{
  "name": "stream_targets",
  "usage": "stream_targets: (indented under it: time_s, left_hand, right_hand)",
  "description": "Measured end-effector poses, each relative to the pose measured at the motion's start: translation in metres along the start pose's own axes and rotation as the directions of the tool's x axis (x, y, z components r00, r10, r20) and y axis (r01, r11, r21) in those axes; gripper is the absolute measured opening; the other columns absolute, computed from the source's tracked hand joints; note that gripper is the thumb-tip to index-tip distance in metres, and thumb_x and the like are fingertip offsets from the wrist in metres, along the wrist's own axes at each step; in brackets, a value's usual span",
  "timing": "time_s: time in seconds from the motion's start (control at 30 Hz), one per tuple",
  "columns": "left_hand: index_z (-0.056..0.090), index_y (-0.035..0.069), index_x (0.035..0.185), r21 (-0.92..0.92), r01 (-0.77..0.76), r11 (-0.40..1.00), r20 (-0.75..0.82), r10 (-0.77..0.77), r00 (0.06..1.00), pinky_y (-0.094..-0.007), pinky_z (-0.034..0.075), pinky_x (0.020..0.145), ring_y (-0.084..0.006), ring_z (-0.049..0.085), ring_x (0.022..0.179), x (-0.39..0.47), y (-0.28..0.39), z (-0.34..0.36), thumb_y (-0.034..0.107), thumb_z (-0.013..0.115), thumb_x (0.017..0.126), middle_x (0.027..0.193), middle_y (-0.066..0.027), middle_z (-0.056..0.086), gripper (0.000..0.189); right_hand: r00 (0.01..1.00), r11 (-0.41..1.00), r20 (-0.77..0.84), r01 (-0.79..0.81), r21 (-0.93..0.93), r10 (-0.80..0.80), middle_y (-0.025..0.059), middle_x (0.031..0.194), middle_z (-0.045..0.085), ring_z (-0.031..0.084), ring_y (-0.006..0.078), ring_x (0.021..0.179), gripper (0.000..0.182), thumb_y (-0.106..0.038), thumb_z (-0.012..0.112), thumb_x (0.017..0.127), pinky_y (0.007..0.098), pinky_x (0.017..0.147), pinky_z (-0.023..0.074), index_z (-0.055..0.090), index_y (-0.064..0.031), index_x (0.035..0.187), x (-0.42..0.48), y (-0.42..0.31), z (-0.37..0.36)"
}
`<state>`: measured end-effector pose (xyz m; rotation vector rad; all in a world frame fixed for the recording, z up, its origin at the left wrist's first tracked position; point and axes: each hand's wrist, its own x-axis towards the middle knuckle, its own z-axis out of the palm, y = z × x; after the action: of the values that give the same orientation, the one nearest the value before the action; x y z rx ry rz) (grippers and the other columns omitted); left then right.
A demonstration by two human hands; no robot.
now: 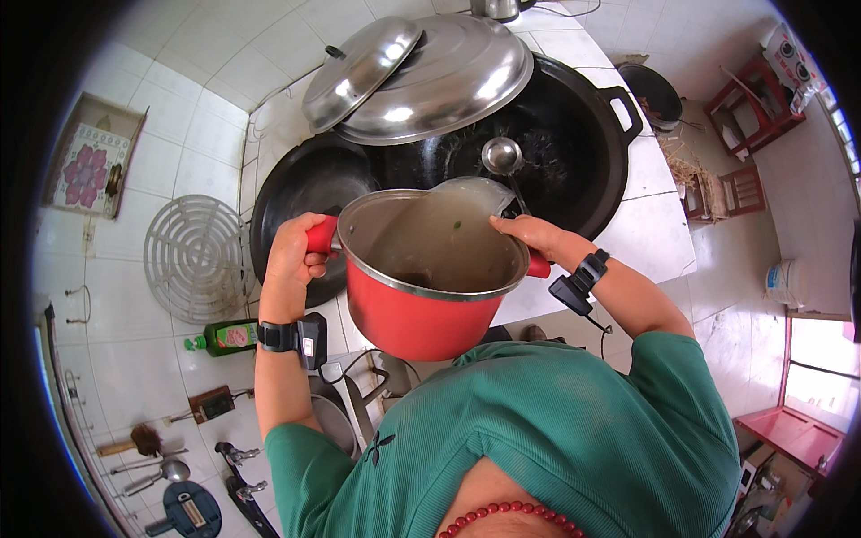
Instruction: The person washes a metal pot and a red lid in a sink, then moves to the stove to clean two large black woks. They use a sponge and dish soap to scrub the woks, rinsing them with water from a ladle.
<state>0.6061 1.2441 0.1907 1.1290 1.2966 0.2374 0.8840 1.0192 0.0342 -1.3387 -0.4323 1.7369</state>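
Note:
A red pot (424,323) with a metal rim hangs in front of me, tilted away over the stove's edge. My left hand (294,252) grips its left red handle (323,234). On the other side my right hand (535,235) holds the right red handle (539,264), its thumb lying at the rim. Cloudy liquid (444,235) with a green scrap fills the pot up to the far rim and appears to run over it. Beyond lies a large black wok (572,181) holding a metal ladle (502,156), whose handle is partly hidden near my right hand.
A smaller black wok (316,175) sits at left. Two metal lids (444,74) (366,70) overlap the large wok's back. A round grey rack (197,259) and a green soap bottle (229,337) are at the left. White tiles (646,235) edge the stove.

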Motion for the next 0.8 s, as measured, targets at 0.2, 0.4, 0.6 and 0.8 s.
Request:
stream_targets:
  time_s: [0.2, 0.4, 0.6, 0.8]
  left_hand:
    - [0.059, 0.003, 0.082, 0.034, -0.026, 0.999, -0.012, 0.026, 1.0, -0.0239, 0.022, 0.033, -0.0112, 0.037, 0.035, 0.001, 0.016, 0.0, 0.028, 0.054, 0.086, 0.06, -0.0096, 0.056, 0.026]
    - [0.06, 0.004, 0.082, 0.034, -0.002, 0.999, -0.05, 0.004, 0.999, -0.0243, 0.023, 0.033, -0.0108, 0.035, 0.035, -0.001, 0.026, -0.004, 0.03, 0.055, 0.085, 0.06, -0.0097, 0.056, 0.027]
    - [0.061, 0.004, 0.086, 0.029, 0.014, 0.999, -0.041, -0.013, 0.999, -0.0236, 0.023, 0.033, -0.0101, 0.034, 0.035, -0.013, 0.021, -0.009, 0.03, 0.053, 0.086, 0.061, -0.008, 0.058, 0.027]
    - [0.06, 0.008, 0.094, -0.13, -0.085, 0.988, -0.076, 0.075, 0.994, -0.0238, 0.021, 0.031, -0.0098, 0.033, 0.034, -0.038, -0.009, -0.013, 0.028, 0.05, 0.088, 0.061, -0.0054, 0.058, 0.023]
  right_hand:
    - [0.999, 0.999, -0.013, -0.041, 0.005, 0.042, 0.0183, 0.111, 0.065, 0.067, 0.0228, 0.092, 0.053, -0.04, 0.048, 0.098, 0.0335, 0.078, 0.0556, 0.059, 0.0095, 0.114, 0.008, -0.004, 0.006]
    - [0.997, 0.997, 0.021, -0.071, 0.007, 0.071, 0.0162, 0.116, 0.064, 0.065, 0.0216, 0.098, 0.053, -0.041, 0.047, 0.099, 0.0312, 0.084, 0.0541, 0.058, 0.0075, 0.118, 0.005, -0.014, 0.016]
    - [0.998, 0.999, 0.046, -0.034, 0.019, 0.033, 0.017, 0.111, 0.066, 0.066, 0.0219, 0.096, 0.055, -0.041, 0.048, 0.098, 0.0315, 0.085, 0.0534, 0.058, 0.0092, 0.116, 0.01, -0.012, 0.013]
    - [0.977, 0.942, -0.055, 0.182, -0.283, -0.205, 0.0133, 0.089, 0.07, 0.063, 0.0142, 0.077, 0.06, -0.048, 0.052, 0.095, 0.0293, 0.072, 0.0512, 0.068, 0.01, 0.096, -0.01, -0.034, 0.005]
